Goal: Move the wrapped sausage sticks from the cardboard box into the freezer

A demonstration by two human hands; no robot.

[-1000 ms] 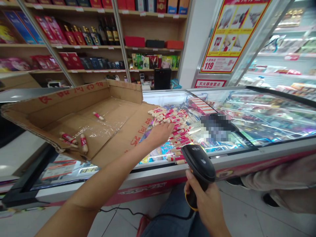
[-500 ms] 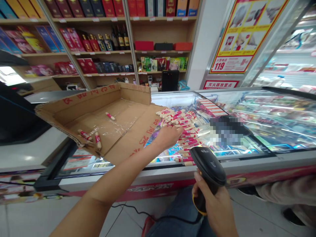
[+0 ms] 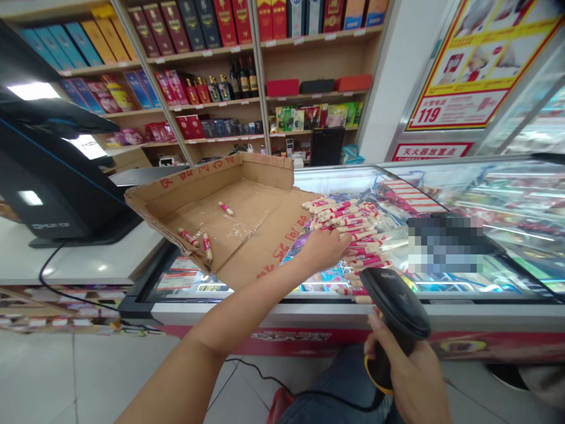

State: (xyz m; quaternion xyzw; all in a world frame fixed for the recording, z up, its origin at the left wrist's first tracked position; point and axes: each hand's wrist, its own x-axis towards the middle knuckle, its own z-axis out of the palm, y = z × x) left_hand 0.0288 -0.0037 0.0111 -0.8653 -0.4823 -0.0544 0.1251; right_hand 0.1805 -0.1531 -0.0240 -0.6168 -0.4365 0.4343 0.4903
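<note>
My left hand (image 3: 326,250) reaches over the freezer top, its fingers curled down onto a pile of wrapped sausages (image 3: 368,259) with red and pink labels. The fingertips are hidden, so I cannot make out what they grip, if anything. In my right hand (image 3: 412,371) is a black barcode scanner (image 3: 397,306) with yellow trim, held upright by its handle at the freezer's front edge. The scanner's head covers part of the near sausages. Left of the pile lies a cut-open cardboard box (image 3: 247,235), with a few loose sausages (image 3: 207,246) inside.
The glass-topped freezer (image 3: 273,309) runs across in front of me. A checkout terminal (image 3: 66,194) stands on the left counter. The scanner's black cable (image 3: 260,377) hangs down near my legs. Behind are shelves (image 3: 220,103) of boxes and bottles. A blurred-out object lies right of the sausages.
My view has turned left, so everything appears further right and more of the terminal shows. My left hand stays at the sausage pile, and my right hand still holds the barcode scanner.
</note>
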